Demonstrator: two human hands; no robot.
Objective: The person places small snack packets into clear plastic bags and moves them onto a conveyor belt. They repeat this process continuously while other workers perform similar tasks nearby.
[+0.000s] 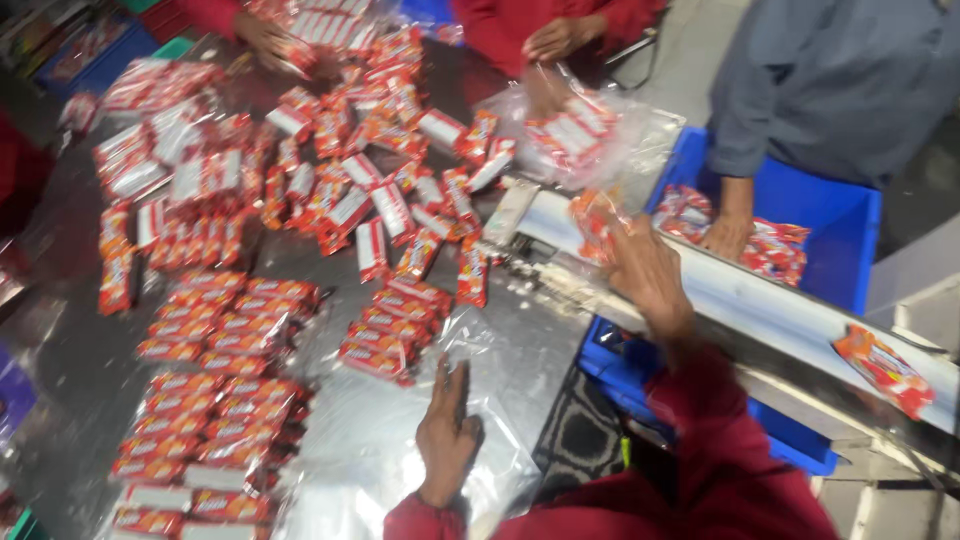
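Two hands: left [447,430] flat on clear bag [400,440]

A single head-worn camera looks steeply down and forward from the person's standing height, close enough that their own left hand [447,432] sits at six o'clock and right hand [648,272] just past centre toward three. The steel table [70,380] fills nine to twelve o'clock, the white conveyor [760,300] runs toward four (there is no second view to overlap).

We see red-and-white snack packets [300,200] strewn on the steel table [60,380], left of the white conveyor belt [760,300] above a blue plastic crate [850,230].
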